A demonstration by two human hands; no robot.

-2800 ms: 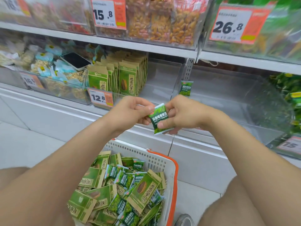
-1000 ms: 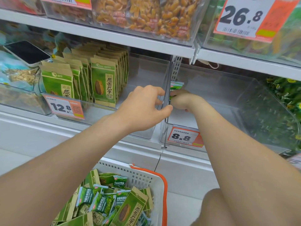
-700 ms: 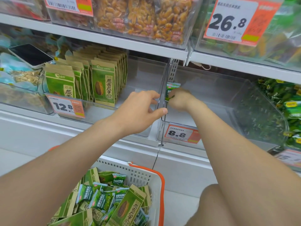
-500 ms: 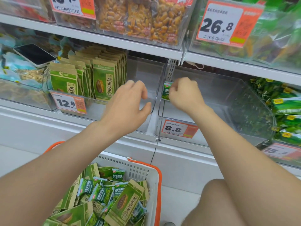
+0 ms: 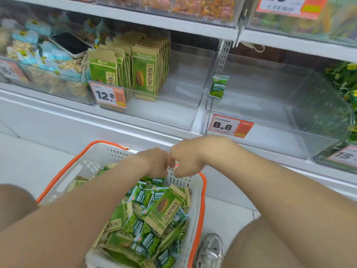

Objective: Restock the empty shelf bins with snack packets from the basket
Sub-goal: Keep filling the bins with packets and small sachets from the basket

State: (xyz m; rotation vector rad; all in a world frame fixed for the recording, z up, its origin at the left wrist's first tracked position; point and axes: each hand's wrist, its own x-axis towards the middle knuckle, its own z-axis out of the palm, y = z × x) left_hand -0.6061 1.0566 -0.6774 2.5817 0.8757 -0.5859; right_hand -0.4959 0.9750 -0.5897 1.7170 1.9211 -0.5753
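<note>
We bring both hands to the far rim of the white basket. The left hand and the right hand meet knuckle to knuckle, fingers curled down over the heap, and we cannot tell whether either one pinches a packet yet. For a clean pick, we judge it best to lift 1 small green packet by its edge from the top of the heap. The larger sunflower seed packet can stay aside, since the 8.8 bin seems meant for the small ones. Compared with 0.5 s ago, our hands have left the shelf and dropped to the basket. The shelved packet now stands alone against that bin's left wall.
</note>
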